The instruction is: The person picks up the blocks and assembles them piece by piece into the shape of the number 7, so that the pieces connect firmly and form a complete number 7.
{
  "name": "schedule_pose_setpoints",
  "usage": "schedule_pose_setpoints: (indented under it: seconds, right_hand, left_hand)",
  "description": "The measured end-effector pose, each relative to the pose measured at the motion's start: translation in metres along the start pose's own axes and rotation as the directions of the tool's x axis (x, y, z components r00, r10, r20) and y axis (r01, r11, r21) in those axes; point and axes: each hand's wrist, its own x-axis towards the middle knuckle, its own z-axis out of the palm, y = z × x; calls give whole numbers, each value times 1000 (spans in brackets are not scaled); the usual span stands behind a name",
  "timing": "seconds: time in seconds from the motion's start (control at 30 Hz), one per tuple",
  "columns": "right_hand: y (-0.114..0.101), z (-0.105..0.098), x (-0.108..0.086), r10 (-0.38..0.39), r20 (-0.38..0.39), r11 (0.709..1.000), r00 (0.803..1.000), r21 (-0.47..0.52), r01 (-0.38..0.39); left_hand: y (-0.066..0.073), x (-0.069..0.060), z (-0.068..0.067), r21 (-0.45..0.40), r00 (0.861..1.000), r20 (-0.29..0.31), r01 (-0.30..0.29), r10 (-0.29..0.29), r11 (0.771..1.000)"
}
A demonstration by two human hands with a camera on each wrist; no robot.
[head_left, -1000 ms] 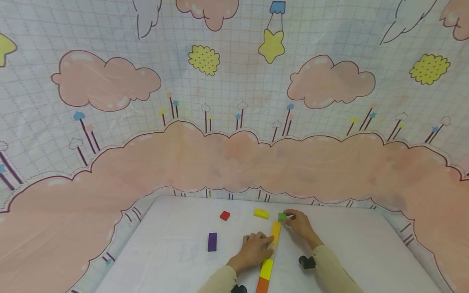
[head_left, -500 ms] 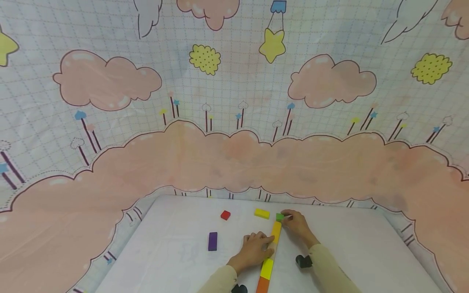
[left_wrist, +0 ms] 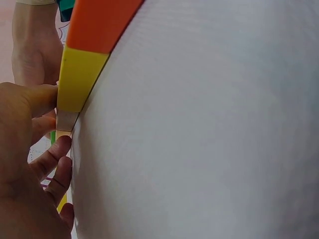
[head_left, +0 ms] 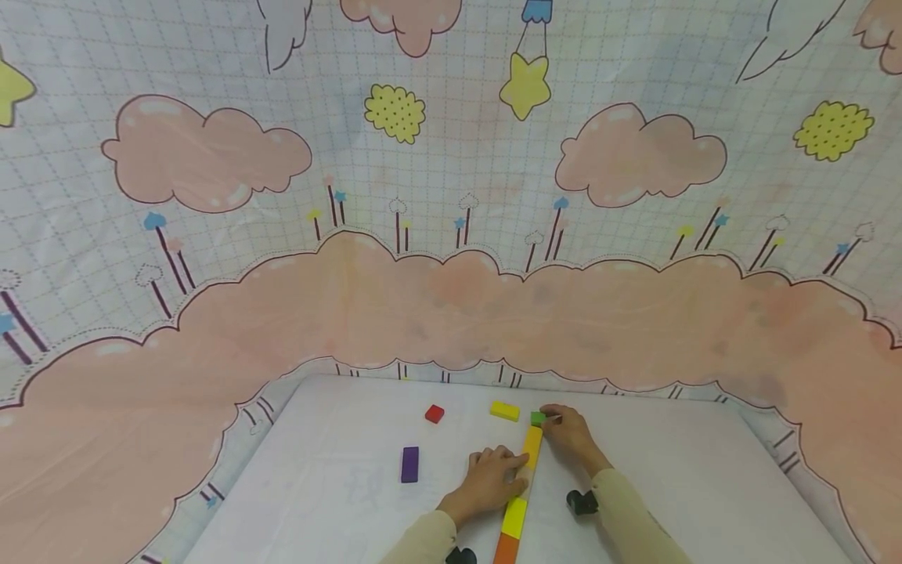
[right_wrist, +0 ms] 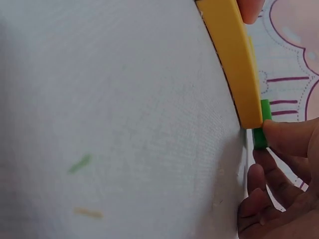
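Observation:
A row of blocks runs away from the near edge: orange (head_left: 506, 549), yellow (head_left: 514, 518), a pale one partly under the fingers, and yellow-orange (head_left: 533, 445). My left hand (head_left: 486, 482) rests along the row's left side, thumb and index finger touching it; the left wrist view shows that hand (left_wrist: 25, 154) beside the yellow block (left_wrist: 79, 79). At the row's far end my right hand (head_left: 572, 435) pinches a small green block (head_left: 538, 418). In the right wrist view the green block (right_wrist: 260, 138) sits by the end of the yellow-orange block (right_wrist: 234, 64), held by the right hand (right_wrist: 286, 174).
On the white table (head_left: 317, 486), a red block (head_left: 434, 413) and a purple block (head_left: 410, 464) lie to the left. A yellow block (head_left: 504, 410) lies near the green one. A cartoon-print cloth (head_left: 451, 313) hangs behind the table.
My right hand has shifted the green block slightly left, to the far end of the row. The left hand stays in place on the row.

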Motion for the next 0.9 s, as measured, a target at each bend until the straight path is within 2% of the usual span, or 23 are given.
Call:
schedule_pose_setpoints:
  seconds: [0.27, 0.53, 0.9]
  right_hand:
    - [0, 0, 2, -4, 13, 1000, 1000, -14, 5]
    - [0, 0, 2, 26, 32, 1000, 999, -7, -25]
    - [4, 3, 4, 11, 13, 1000, 1000, -16, -11]
  left_hand:
    - [2, 0, -3, -8, 1000, 2, 3, -3, 1000]
    - [3, -1, -3, -22, 1000, 7, 16, -16, 1000]
    - [3, -2, -3, -19, 1000, -8, 0, 0, 1000]
